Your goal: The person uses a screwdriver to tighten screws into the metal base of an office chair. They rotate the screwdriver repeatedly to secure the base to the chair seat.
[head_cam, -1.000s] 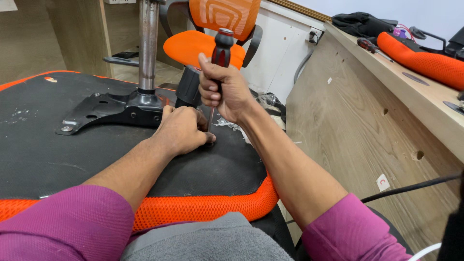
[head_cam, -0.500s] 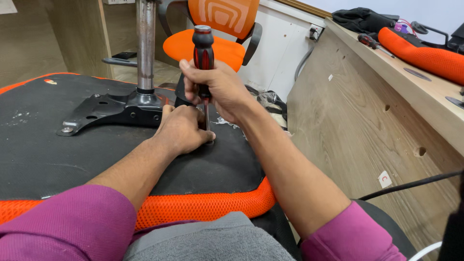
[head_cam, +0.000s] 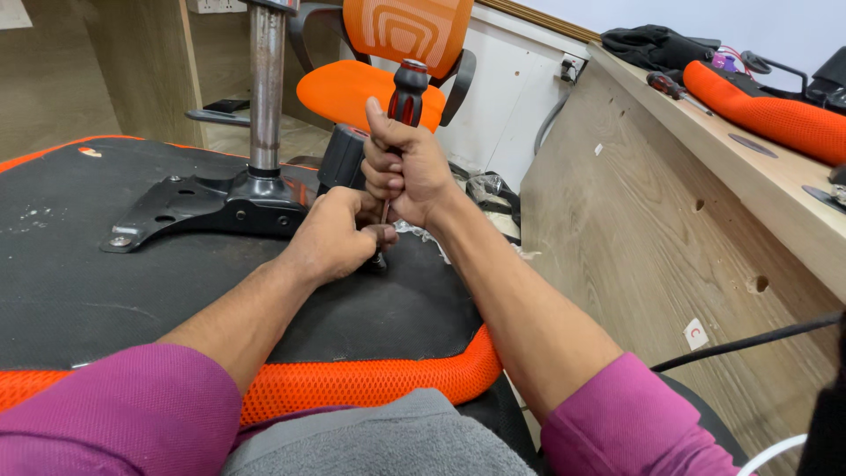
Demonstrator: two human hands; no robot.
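My right hand [head_cam: 407, 172] is wrapped tight round the red-and-black handle of a screwdriver [head_cam: 407, 92], which stands nearly upright over the upturned chair seat [head_cam: 106, 291] lying across my lap. My left hand [head_cam: 333, 236] is curled narrow at the foot of the shaft, fingertips pinching where the tip meets the black underside; the tip itself is hidden, so I cannot tell what it bears on.

To the left, the black metal bracket [head_cam: 189, 207] and its steel column [head_cam: 266, 88] stand just beside my left hand, leaving little room that way. The seat's orange mesh edge [head_cam: 370, 379] runs along the near side. To the right, the wooden side panel [head_cam: 670, 238] is close, with a narrow gap between it and the seat. An orange chair [head_cam: 401, 53] stands on the far side.

Against the frame half a second ago, the right hand has slid lower on the handle, so more of it shows above my fist, and the screwdriver stands straighter.
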